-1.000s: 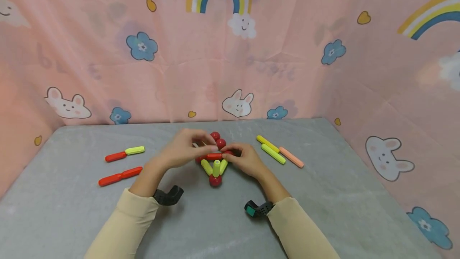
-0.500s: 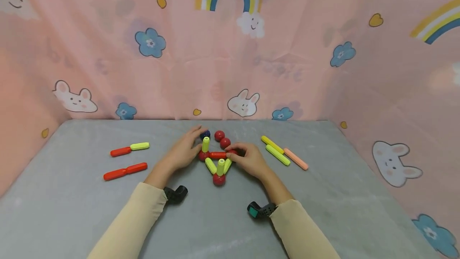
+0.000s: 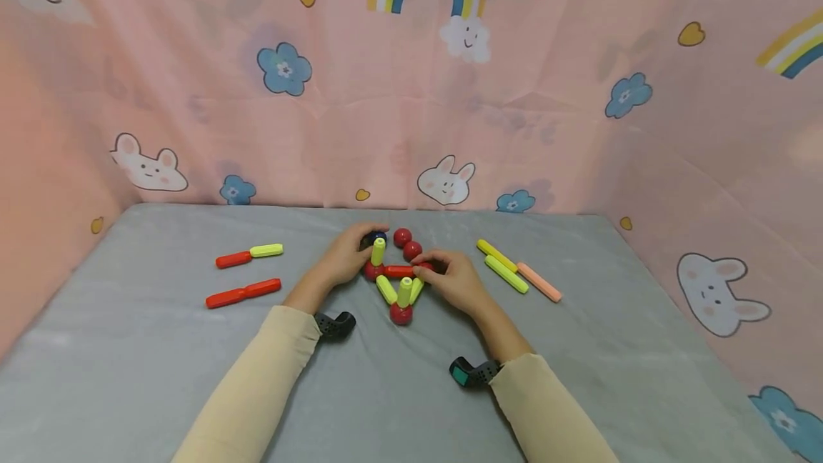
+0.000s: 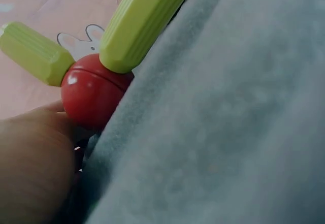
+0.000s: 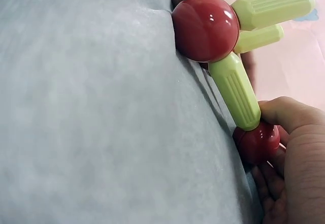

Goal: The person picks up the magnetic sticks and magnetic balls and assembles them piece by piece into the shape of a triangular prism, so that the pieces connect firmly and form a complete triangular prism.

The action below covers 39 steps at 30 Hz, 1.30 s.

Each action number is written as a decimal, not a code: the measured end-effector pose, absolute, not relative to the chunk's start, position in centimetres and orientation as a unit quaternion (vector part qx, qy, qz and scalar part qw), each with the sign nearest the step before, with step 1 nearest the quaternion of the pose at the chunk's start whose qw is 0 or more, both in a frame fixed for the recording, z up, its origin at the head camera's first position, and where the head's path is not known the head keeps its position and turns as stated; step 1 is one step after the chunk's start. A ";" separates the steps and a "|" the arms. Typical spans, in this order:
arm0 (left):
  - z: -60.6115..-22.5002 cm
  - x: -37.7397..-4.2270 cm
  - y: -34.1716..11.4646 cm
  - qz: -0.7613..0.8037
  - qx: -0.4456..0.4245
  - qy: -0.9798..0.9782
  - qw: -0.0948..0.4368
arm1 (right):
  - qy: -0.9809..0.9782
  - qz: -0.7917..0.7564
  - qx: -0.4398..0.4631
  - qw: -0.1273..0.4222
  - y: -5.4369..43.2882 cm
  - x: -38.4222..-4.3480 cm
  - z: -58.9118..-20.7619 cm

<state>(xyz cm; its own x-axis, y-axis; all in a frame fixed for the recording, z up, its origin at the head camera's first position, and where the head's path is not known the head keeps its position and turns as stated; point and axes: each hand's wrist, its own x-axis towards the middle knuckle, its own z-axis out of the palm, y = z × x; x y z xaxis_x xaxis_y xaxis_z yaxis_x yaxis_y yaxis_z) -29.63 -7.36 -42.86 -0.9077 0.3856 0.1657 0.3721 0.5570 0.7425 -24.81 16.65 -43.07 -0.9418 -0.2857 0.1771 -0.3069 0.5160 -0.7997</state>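
"What's furthest left?"

"A red-and-lime stick pair (image 3: 249, 256), end to end, and nearer the person a pair of red sticks (image 3: 243, 294), both flat on the grey cloth (image 3: 128, 349)."

"And the left hand (image 3: 343, 257)?"

"Curled round the dark blue ball (image 3: 373, 239), fingertips over its far side. The thumb is down by the frame; I can't tell how firmly it grips."

"Which frame?"

"The triangle just beside it. The left corner ball (image 4: 91, 94) has a lime stick (image 3: 378, 251) standing on it. The near ball (image 3: 401, 314) carries a second upright stick (image 3: 404, 291). A red bar (image 3: 400, 271) runs across the back, with a lime bar down each side."

"Behind it?"

"Two loose red balls (image 3: 407, 244), side by side."

"And the right hand (image 3: 458, 283)?"

"Nearly closed, thumb and fingers pinching the right corner ball (image 5: 258, 142)."

"Anything past that?"

"A yellow stick (image 3: 496, 254) in line with a salmon stick (image 3: 539, 281), and a loose lime stick (image 3: 506, 274) alongside."
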 end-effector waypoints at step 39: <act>-36.5 -25.0 -8.2 0.460 0.208 0.862 -0.052 | -0.870 0.468 0.153 0.019 16.4 -24.6 -43.2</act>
<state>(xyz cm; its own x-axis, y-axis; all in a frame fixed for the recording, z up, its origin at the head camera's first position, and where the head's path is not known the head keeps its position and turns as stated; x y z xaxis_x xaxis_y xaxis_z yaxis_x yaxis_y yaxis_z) -25.04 -8.23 -36.48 -0.9079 0.3117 0.2803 0.4064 0.4908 0.7707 -24.56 16.41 -43.19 -0.9522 -0.2494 0.1765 -0.2847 0.5152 -0.8084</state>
